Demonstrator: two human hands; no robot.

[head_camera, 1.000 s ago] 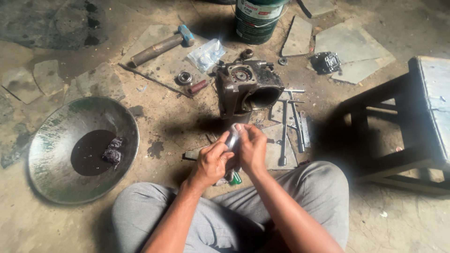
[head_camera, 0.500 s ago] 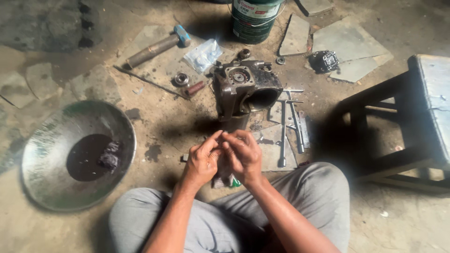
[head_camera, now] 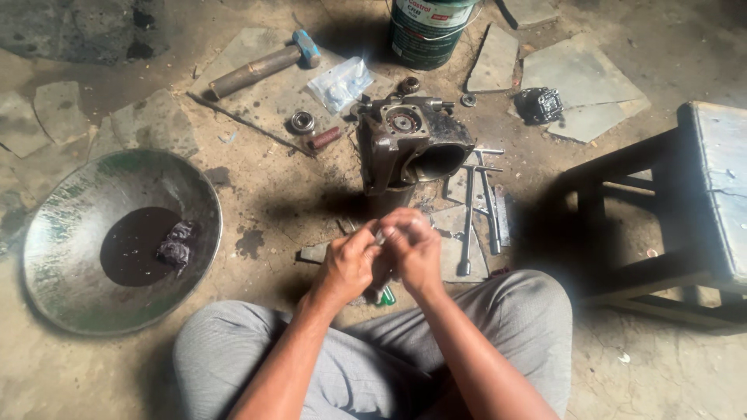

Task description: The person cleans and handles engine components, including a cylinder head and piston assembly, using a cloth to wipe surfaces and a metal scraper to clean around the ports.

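My left hand (head_camera: 346,266) and my right hand (head_camera: 414,245) are pressed together above my knees, fingers curled around a small silvery metal part (head_camera: 380,233) that is mostly hidden between them. Just beyond my hands a dark, greasy engine casing (head_camera: 408,144) stands on the dirt floor with its round opening facing right. Under my hands a green-handled tool (head_camera: 386,296) pokes out.
A wide metal pan (head_camera: 54,288) with dark oil and a rag (head_camera: 176,245) sits at the left. Long socket wrenches (head_camera: 476,210) lie right of the casing. At the far side lie a hammer (head_camera: 261,66), bearing (head_camera: 302,122), plastic bag (head_camera: 340,82) and green can (head_camera: 428,27). At the right stands a wooden stool (head_camera: 704,194).
My hands have closed tighter around the silvery part, which showed clearly between them a second ago. The view has shifted slightly; the casing and tools have not moved.
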